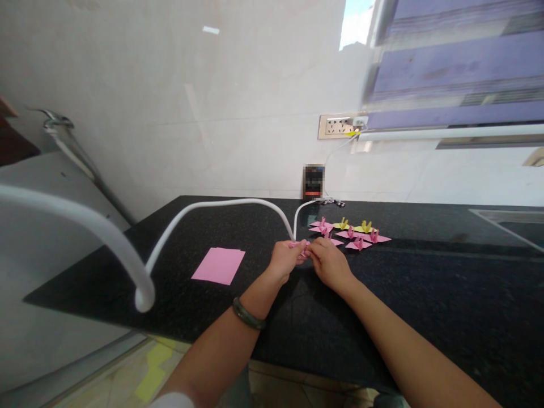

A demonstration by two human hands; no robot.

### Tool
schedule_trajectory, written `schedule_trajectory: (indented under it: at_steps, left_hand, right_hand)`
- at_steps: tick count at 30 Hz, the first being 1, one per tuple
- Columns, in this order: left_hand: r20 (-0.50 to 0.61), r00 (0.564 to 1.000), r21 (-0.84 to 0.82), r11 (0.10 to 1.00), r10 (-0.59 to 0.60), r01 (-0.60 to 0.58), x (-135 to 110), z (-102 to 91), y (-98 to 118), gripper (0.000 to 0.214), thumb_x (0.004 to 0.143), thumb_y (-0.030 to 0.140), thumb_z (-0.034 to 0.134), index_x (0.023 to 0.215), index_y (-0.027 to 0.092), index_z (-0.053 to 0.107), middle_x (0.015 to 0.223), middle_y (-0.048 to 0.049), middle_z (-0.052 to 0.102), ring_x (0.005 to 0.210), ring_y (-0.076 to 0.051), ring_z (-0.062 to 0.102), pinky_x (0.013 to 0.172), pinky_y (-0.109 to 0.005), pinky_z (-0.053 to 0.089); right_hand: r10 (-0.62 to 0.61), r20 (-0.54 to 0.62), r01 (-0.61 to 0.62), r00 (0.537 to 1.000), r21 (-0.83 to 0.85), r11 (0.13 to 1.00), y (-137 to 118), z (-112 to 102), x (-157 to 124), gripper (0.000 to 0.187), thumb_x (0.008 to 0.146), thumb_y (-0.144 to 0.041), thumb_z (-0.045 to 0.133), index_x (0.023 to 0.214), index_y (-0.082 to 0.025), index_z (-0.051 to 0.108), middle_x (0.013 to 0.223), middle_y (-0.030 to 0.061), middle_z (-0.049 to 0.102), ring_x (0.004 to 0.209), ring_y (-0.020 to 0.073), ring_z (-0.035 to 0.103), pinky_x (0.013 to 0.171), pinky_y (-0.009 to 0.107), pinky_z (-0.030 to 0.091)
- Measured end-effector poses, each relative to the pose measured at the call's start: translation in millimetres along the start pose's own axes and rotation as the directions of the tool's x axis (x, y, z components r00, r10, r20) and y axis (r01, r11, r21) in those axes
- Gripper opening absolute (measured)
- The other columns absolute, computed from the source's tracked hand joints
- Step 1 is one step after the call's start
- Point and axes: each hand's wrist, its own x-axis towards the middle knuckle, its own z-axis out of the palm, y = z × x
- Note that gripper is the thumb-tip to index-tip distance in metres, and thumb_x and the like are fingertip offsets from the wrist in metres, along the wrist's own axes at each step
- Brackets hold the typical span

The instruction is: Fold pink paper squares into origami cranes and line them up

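Note:
Both my hands meet over the black countertop with a small piece of folded pink paper (302, 247) between them. My left hand (284, 260), with a dark bangle on its wrist, pinches the paper from the left. From the right, my right hand (329, 263) closes its fingers on the other side of it. Much of the paper is hidden by the fingers, so its folded shape is unclear. Just beyond my right hand stand several folded pink paper cranes (359, 243) and a yellow paper crane (365, 226). Flat pink paper sheets (219, 266) lie in a stack to the left.
A white bent tube (238, 202) arches over the black countertop (191, 311) from the left to near my hands. A phone (313, 181) leans on the wall, with a cable running to the wall socket (338, 127). A sink edge (505, 226) is at the right.

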Motion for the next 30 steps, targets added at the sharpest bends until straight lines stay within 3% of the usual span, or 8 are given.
schedule_trajectory:
  at_steps: [6, 8, 10, 13, 19, 26, 30]
  left_hand:
    - [0.016, 1.0, -0.037, 0.999, -0.021, 0.021, 2, -1.7, 0, 0.038, 0.061, 0.044, 0.06, 0.075, 0.009, 0.062, 0.065, -0.0081, 0.062, 0.055, -0.012, 0.057, 0.053, -0.023, 0.043]
    - [0.027, 0.999, -0.051, 0.998, -0.025, 0.026, 3, -2.8, -1, 0.039, 0.061, 0.045, 0.059, 0.076, 0.01, 0.062, 0.064, -0.0082, 0.062, 0.055, -0.012, 0.056, 0.052, -0.023, 0.043]
    - [0.035, 0.999, -0.059, 0.998, -0.033, 0.035, 3, -3.7, -2, 0.04, 0.061, 0.046, 0.059, 0.076, 0.009, 0.062, 0.063, -0.008, 0.062, 0.054, -0.012, 0.056, 0.052, -0.022, 0.043]
    - [0.065, 0.997, -0.078, 0.996, -0.036, 0.041, 4, -3.7, -3, 0.038, 0.062, 0.044, 0.059, 0.077, 0.009, 0.062, 0.064, -0.0075, 0.062, 0.055, -0.011, 0.056, 0.054, -0.023, 0.043]
    - [0.115, 0.993, -0.136, 0.991, 0.02, -0.004, 3, 0.7, -4, 0.03, 0.054, 0.021, 0.068, 0.08, 0.009, 0.061, 0.075, -0.0084, 0.063, 0.064, -0.011, 0.057, 0.064, -0.024, 0.044]
    - [-0.031, 0.993, -0.015, 0.993, 0.113, -0.114, 3, 0.4, 0, 0.019, 0.06, 0.016, 0.061, 0.077, 0.011, 0.058, 0.057, -0.0017, 0.059, 0.048, -0.008, 0.052, 0.051, -0.021, 0.043]
    - [-0.024, 0.984, -0.003, 0.985, 0.174, -0.174, 2, -0.8, 5, 0.027, 0.06, 0.017, 0.061, 0.086, 0.013, 0.056, 0.056, 0.0002, 0.057, 0.045, -0.007, 0.049, 0.047, -0.02, 0.04]
  right_hand:
    - [0.12, -0.093, -0.11, 0.988, 0.11, 0.988, 6, 10, -1, 0.015, 0.077, -0.025, 0.044, 0.065, -0.018, 0.05, 0.07, 0.0041, 0.05, 0.068, 0.016, 0.047, 0.061, 0.028, 0.038]
    - [0.162, -0.146, -0.138, 0.976, 0.162, 0.977, 10, 11, 0, 0.012, 0.073, -0.029, 0.049, 0.071, -0.018, 0.051, 0.072, 0.0046, 0.052, 0.069, 0.0172, 0.048, 0.062, 0.03, 0.038]
    - [0.199, -0.17, -0.158, 0.965, 0.23, 0.96, 14, 12, 0, 0.021, 0.069, -0.031, 0.053, 0.084, -0.017, 0.052, 0.078, 0.0059, 0.054, 0.073, 0.0184, 0.05, 0.065, 0.032, 0.039]
    - [0.256, -0.087, -0.208, 0.963, 0.365, 0.907, 18, 15, 0, 0.035, 0.069, -0.031, 0.052, 0.1, -0.016, 0.049, 0.077, 0.0045, 0.056, 0.068, 0.0169, 0.052, 0.061, 0.03, 0.04]
    - [0.385, -0.004, -0.321, 0.923, 0.541, 0.777, 22, 21, 0, 0.03, 0.069, -0.031, 0.052, 0.094, -0.015, 0.054, 0.068, 0.0018, 0.058, 0.058, 0.0138, 0.051, 0.055, 0.027, 0.04]
    - [0.382, 0.129, -0.341, 0.915, 0.753, 0.563, 3, 8, 2, 0.03, 0.069, -0.036, 0.053, 0.09, -0.015, 0.056, 0.071, 0.0036, 0.06, 0.056, 0.0122, 0.05, 0.047, 0.022, 0.039]
    - [0.391, 0.185, -0.369, 0.902, 0.799, 0.474, 0, 2, 1, 0.028, 0.068, -0.04, 0.053, 0.081, -0.015, 0.058, 0.064, 0.0012, 0.057, 0.049, 0.0096, 0.045, 0.042, 0.02, 0.037]
